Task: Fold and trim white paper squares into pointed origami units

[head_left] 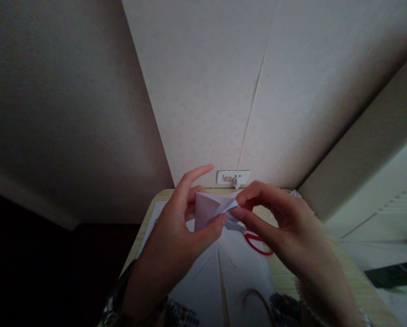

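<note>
A small piece of folded white paper (206,210) is held up between my two hands, above the table. My left hand (179,222) grips it from the left, the thumb pressed on its lower front and other fingers behind it; the index finger points up and away. On the right, my right hand (275,213) pinches the paper's right corner between thumb and index finger. Red-handled scissors (259,243) lie below and behind my right hand, partly hidden by it. Larger white paper sheets (203,281) lie on the table under my hands, with a gap between them.
The light wooden table (292,277) stands against a pale wall (210,91). A wall socket (233,177) with a white plug is just beyond its far edge. At right is a pale cabinet-like surface (377,172), with a dark flat object (394,274) lower down.
</note>
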Demonstrator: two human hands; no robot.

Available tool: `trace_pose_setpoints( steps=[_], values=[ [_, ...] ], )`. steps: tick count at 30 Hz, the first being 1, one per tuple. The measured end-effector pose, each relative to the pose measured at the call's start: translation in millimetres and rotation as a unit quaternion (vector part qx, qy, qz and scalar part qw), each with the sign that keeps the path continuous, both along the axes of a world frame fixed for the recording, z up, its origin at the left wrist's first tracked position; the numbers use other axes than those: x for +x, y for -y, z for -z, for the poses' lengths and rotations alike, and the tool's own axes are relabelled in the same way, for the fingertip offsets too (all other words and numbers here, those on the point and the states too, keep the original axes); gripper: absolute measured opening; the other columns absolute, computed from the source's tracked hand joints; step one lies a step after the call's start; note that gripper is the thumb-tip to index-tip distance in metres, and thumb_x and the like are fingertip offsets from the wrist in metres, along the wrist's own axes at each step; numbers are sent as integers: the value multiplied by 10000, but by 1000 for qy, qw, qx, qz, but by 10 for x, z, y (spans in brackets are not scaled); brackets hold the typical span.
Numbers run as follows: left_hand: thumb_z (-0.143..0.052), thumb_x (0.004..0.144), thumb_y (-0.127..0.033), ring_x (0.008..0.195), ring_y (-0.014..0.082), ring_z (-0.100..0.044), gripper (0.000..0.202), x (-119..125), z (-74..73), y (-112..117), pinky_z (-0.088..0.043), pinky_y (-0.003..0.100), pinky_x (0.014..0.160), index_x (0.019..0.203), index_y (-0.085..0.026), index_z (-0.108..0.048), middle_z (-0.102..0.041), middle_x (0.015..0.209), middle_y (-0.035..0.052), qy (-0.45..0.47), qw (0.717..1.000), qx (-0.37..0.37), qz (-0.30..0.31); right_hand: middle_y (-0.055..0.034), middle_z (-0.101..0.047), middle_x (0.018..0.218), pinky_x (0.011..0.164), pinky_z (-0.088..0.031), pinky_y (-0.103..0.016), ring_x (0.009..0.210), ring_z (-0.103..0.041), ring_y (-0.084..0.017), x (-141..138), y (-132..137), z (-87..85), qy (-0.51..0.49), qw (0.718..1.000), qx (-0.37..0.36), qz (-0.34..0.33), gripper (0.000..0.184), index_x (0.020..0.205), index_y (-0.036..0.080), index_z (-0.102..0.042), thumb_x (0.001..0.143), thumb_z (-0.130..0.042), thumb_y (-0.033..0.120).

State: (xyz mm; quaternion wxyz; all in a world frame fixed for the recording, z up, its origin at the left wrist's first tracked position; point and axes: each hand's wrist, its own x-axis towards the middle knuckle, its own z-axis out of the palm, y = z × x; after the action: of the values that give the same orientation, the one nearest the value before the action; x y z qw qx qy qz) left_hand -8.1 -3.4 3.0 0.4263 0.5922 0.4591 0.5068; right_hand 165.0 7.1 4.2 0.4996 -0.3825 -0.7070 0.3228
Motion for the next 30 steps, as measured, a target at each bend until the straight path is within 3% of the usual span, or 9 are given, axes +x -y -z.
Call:
trace_pose_setpoints(
  steps=[3, 7, 10, 13, 15, 20, 23, 27, 30],
  values=[
    [-770, 740, -176, 771, 125, -693, 413, -27, 8, -18, -545, 181, 677, 1123, -301, -682, -711, 837, -53, -20, 1000, 0, 12, 54, -679, 694, 634, -462, -183, 662, -614, -84, -3, -3, -1, -2, 1000, -5, 4, 101, 747, 198, -677, 816, -748, 177],
    [-783, 749, -190, 699, 103, -659, 148, -29, -19, 1, -516, 164, 651, 848, -276, -714, -680, 714, -75, -30, 999, 24, 6, 50, -681, 727, 654, -472, -198, 693, -623, -96, -3, 34, -12, -14, 1000, -16, 3, 99, 769, 208, -672, 840, -737, 231],
    [-770, 744, -167, 631, 91, -633, 143, -3, -43, 28, -498, 157, 603, 722, -249, -654, -655, 636, -95, 10, 999, 40, -24, 30, -711, 833, 697, -489, -226, 774, -643, -121, 3, 79, -20, -4, 1000, -17, -25, 77, 884, 213, -686, 854, -721, 275],
    [-772, 743, -168, 593, 80, -603, 156, 35, -54, 39, -473, 151, 574, 720, -246, -639, -650, 615, -107, 41, 996, 50, -64, 22, -714, 879, 703, -493, -240, 792, -647, -132, -3, 99, -21, 22, 999, -18, -24, 133, 951, 214, -674, 846, -731, 272],
    [-769, 742, -162, 629, 79, -608, 147, 57, -62, 33, -475, 152, 602, 736, -249, -650, -657, 661, -105, 39, 994, 66, -78, 25, -706, 821, 687, -490, -235, 749, -645, -125, -10, 97, -23, 20, 1000, -8, 0, 52, 889, 212, -665, 865, -706, 236],
    [-775, 746, -193, 921, 156, -649, 131, 84, -90, 21, -499, 255, 867, 758, -239, -653, -676, 961, -42, -52, 983, 133, -117, 21, -716, 763, 679, -501, -221, 736, -657, -123, 6, 101, -52, -4, 1000, 2, 17, 80, 816, 208, -671, 892, -663, 186],
    [-795, 741, -246, 853, 173, -645, 180, 73, -94, 34, -504, 281, 822, 855, -254, -655, -684, 919, -36, -81, 981, 125, -124, 13, -717, 754, 676, -501, -237, 732, -658, -133, 25, 106, -62, -3, 1000, -4, 27, 85, 801, 206, -677, 886, -671, 206],
    [-881, 618, -292, 802, 179, -646, 355, 22, -97, 42, -500, 253, 728, 920, -282, -695, -713, 852, -53, -48, 991, 105, -73, 9, -695, 717, 635, -486, -248, 682, -644, -137, 46, 89, -68, 12, 999, -31, 40, 105, 768, 202, -661, 873, -655, 198],
    [-827, 654, -231, 813, 190, -687, 295, 2, -123, 40, -530, 262, 745, 924, -283, -720, -752, 890, -39, -3, 997, 79, -13, 16, -665, 680, 606, -469, -242, 648, -619, -129, 68, 77, -80, 10, 998, -47, 31, 132, 736, 198, -643, 867, -639, 203]
  ],
)
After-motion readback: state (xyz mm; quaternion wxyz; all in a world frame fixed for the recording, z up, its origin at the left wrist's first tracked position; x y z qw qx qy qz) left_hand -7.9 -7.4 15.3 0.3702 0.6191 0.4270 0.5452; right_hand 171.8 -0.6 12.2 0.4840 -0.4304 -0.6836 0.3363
